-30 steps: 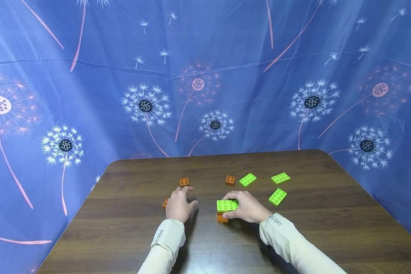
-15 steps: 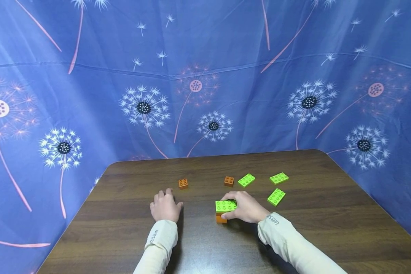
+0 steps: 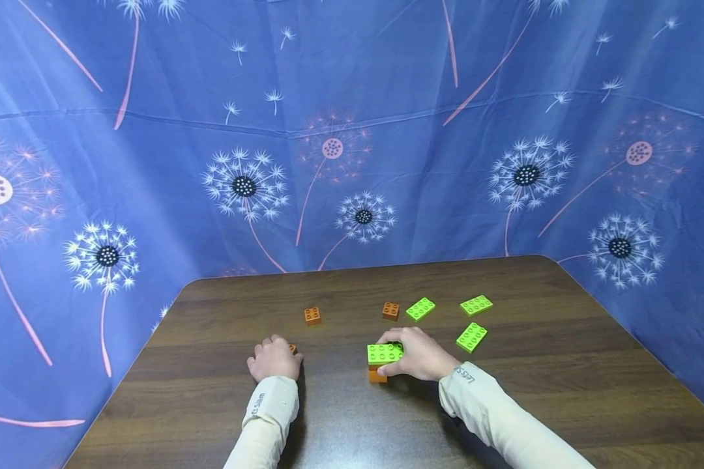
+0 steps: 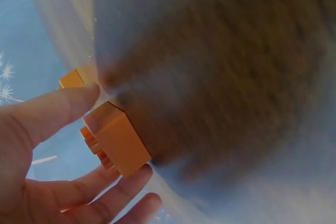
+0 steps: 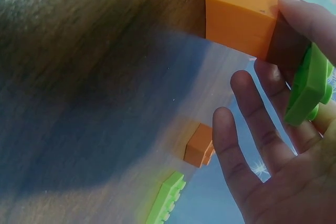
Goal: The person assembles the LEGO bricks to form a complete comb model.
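Note:
In the head view my right hand [image 3: 425, 355] holds a stack of toy building bricks upright on the table. A lime-green studded plate [image 3: 385, 353] tops the stack and overhangs a darker orange brick [image 5: 287, 43]. Below that is a bright orange brick [image 5: 241, 17]. My thumb presses the stack's side in the right wrist view. My left hand [image 3: 274, 358] is spread around a separate orange brick [image 4: 118, 142]. Its fingers touch the brick's lower side in the left wrist view, while the thumb tip appears slightly apart from it. The head view shows only a corner of this brick.
Two small orange bricks, one at left [image 3: 312, 316] and one in the middle [image 3: 390, 311], lie further back. Three lime-green plates, a near one [image 3: 420, 309], a far one [image 3: 476, 305] and a front one [image 3: 472, 337], lie at right. A patterned blue cloth [image 3: 352, 130] hangs behind the wooden table [image 3: 352, 423].
My left hand has moved left and down from near the back-left brick area to the orange brick beside it. The right hand and its stack stay in place.

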A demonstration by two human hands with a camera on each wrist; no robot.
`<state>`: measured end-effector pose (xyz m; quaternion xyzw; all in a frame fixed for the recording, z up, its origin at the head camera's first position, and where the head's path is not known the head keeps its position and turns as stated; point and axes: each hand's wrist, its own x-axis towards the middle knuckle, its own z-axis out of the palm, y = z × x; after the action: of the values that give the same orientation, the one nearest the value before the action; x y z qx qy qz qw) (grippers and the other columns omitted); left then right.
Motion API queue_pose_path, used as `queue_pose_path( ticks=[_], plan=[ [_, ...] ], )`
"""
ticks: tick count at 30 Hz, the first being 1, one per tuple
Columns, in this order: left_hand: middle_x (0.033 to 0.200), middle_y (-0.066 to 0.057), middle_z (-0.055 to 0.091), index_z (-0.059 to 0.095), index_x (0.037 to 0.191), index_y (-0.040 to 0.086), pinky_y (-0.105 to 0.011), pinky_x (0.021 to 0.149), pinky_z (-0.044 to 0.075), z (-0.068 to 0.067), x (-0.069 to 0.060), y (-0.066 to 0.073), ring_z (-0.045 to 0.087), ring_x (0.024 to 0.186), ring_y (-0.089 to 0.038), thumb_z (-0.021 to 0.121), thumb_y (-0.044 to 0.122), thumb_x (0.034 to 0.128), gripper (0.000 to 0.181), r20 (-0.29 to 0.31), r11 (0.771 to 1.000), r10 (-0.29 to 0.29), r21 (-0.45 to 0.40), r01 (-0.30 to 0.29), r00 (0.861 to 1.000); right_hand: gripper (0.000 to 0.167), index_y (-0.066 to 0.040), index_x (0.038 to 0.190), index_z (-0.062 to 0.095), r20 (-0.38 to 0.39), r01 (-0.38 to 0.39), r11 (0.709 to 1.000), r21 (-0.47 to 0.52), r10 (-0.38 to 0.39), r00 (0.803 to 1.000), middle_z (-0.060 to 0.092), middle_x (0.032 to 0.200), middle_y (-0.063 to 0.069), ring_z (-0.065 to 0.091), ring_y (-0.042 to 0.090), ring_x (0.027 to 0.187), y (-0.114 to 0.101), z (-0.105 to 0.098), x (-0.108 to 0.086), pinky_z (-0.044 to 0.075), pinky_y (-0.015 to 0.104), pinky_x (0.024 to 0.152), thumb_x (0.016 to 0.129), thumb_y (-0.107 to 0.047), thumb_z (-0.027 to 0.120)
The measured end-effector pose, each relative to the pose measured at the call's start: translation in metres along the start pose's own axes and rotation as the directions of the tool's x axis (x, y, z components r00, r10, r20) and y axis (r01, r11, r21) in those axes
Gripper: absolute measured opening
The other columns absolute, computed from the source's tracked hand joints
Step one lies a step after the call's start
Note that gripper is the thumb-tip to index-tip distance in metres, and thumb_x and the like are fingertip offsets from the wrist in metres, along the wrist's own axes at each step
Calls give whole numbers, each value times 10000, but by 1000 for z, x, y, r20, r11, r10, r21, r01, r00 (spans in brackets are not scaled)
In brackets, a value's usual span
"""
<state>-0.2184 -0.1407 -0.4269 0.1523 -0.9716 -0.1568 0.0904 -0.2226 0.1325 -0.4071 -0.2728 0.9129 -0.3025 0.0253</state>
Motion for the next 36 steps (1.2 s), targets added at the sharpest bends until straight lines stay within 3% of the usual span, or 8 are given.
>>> queue_pose_path(
  ticks=[12, 22, 31, 36],
  plan=[
    [1025, -258, 657, 686, 1045, -78, -556, 887, 448, -3, -2, 2, 600, 1041, -418, 813, 174, 811, 366, 31, 999, 16, 37, -18, 999, 334, -161, 1036, 739, -2, -10, 1000, 6, 10, 1000, 603, 849, -133, 507, 89, 752, 2, 1, 0, 436, 271, 670, 753, -226, 904],
    [952, -214, 654, 707, 961, -42, -556, 878, 444, -5, -2, 8, 597, 1008, -397, 816, 164, 777, 297, -16, 998, 57, 18, -57, 998, 330, -158, 1036, 737, 17, -25, 1000, 19, 24, 1000, 608, 851, -121, 512, 113, 751, 2, 1, 1, 443, 287, 664, 758, -222, 903],
    [975, -184, 655, 716, 987, -18, -551, 903, 442, -15, -6, 26, 590, 1029, -373, 844, 202, 775, 332, -48, 993, 113, 25, -112, 992, 335, -162, 1039, 737, 19, -33, 999, 8, 33, 999, 603, 855, -123, 506, 120, 761, 2, 1, 1, 436, 294, 670, 756, -230, 903],
    [947, -164, 654, 728, 1008, -8, -533, 868, 456, -22, -11, 39, 605, 994, -360, 870, 213, 767, 357, -75, 985, 174, 9, -174, 982, 332, -163, 1034, 737, 18, -29, 1000, 1, 29, 999, 603, 857, -121, 506, 121, 757, 2, 0, 1, 437, 294, 667, 755, -232, 904]
  ],
)
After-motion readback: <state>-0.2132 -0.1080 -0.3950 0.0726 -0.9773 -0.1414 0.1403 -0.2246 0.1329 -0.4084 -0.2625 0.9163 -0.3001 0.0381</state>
